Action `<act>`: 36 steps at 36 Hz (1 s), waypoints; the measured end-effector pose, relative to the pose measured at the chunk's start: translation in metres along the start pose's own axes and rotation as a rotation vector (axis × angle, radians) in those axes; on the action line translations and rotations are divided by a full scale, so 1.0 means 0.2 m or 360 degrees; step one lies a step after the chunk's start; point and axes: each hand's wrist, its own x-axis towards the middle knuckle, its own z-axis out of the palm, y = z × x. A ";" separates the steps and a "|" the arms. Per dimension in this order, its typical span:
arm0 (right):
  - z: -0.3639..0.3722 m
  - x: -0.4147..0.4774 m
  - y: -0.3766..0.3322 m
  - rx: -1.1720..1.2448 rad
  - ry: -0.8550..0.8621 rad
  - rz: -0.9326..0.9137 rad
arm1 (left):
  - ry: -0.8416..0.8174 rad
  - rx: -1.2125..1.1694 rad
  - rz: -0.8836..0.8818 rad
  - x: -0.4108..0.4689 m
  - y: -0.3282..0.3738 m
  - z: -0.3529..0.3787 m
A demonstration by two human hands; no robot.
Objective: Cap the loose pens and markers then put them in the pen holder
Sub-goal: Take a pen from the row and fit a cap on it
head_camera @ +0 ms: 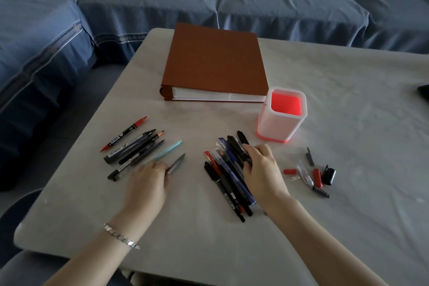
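Observation:
A white pen holder [282, 127] with a red inside stands empty on the table, right of centre. Several uncapped pens and markers [132, 146] lie in a row at the left. My left hand [148, 181] rests on their near ends and grips a grey pen [176, 163]. A second bunch of pens [228, 181] lies in the middle. My right hand [262, 167] is curled over that bunch, fingers on a black pen [241, 146]. Several loose caps [313, 175], red, black, grey and clear, lie to the right.
A thick brown binder [213, 62] lies behind the pens, next to the holder. The table [348, 216] has a pale cloth cover. A blue sofa [139, 7] wraps around the far and left sides. A dark object [423, 91] shows at the right edge.

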 end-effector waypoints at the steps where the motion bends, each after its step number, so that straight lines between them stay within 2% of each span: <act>1: 0.00 0.00 0.01 -0.0010 -0.0004 -0.0014 | -0.0005 -0.0060 0.0004 0.00 0.02 0.00; 4: -0.01 -0.02 0.04 0.0034 -0.0016 -0.0039 | -0.0046 -0.0296 -0.0020 -0.02 0.11 -0.03; 8: -0.12 -0.04 0.12 0.0027 0.0106 -0.0005 | -0.0010 -0.0526 0.0112 -0.04 0.23 -0.06; 13: -0.30 0.01 0.35 -0.0282 0.0332 0.0375 | 0.0046 -0.0631 0.0285 -0.06 0.32 -0.09; 17: -0.36 0.06 0.47 -0.0502 0.0196 0.0636 | 0.0053 -0.0722 0.0373 -0.08 0.38 -0.11; 24: -0.35 0.09 0.49 -0.0756 0.0087 0.0616 | 0.0074 -0.0780 0.0463 -0.11 0.43 -0.15; 26: -0.35 0.07 0.45 -0.0620 0.0155 0.0587 | 0.0067 -0.0779 0.0474 -0.12 0.43 -0.15; 30: -0.39 -0.03 0.29 0.0296 0.0245 0.0445 | 0.0053 -0.0832 0.0477 -0.12 0.44 -0.17; 36: -0.46 -0.15 0.11 0.0690 0.0064 0.0172 | -0.0008 -0.0898 0.0529 -0.15 0.46 -0.19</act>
